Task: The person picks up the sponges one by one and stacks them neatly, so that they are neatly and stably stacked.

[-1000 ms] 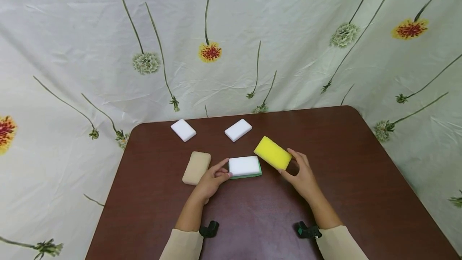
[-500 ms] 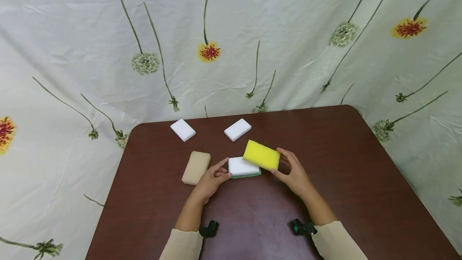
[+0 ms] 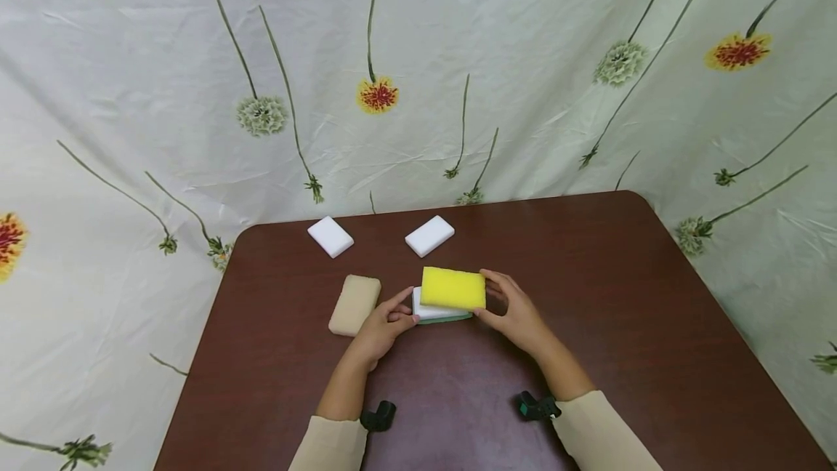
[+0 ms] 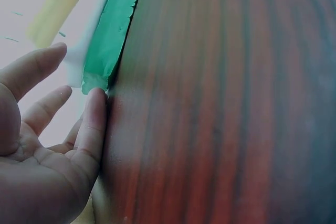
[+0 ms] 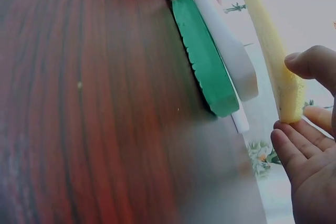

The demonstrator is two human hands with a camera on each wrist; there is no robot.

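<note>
A yellow sponge [image 3: 454, 288] is held by its right end between the thumb and fingers of my right hand [image 3: 511, 311]. It hangs over a white sponge [image 3: 427, 310], and the right wrist view shows a gap between the two. The white one lies on a green block, probably a sponge [image 5: 207, 59], with a scalloped lower edge, flat on the table. My left hand [image 3: 382, 328] has its thumb and index finger at the stack's left end. In the left wrist view a fingertip touches the green block's end, and the fingers are mostly straight.
A beige sponge [image 3: 355, 304] lies just left of the left hand. Two white sponges, one at the back left [image 3: 330, 236] and another white sponge [image 3: 429, 236] right of it, lie near the far edge of the brown table [image 3: 588, 253]. A flowered cloth [image 3: 523, 57] hangs behind.
My right hand has carried the yellow sponge left from beside the stack to over the white sponge, turning it nearly level with it. The left hand has stayed at the stack's left end.
</note>
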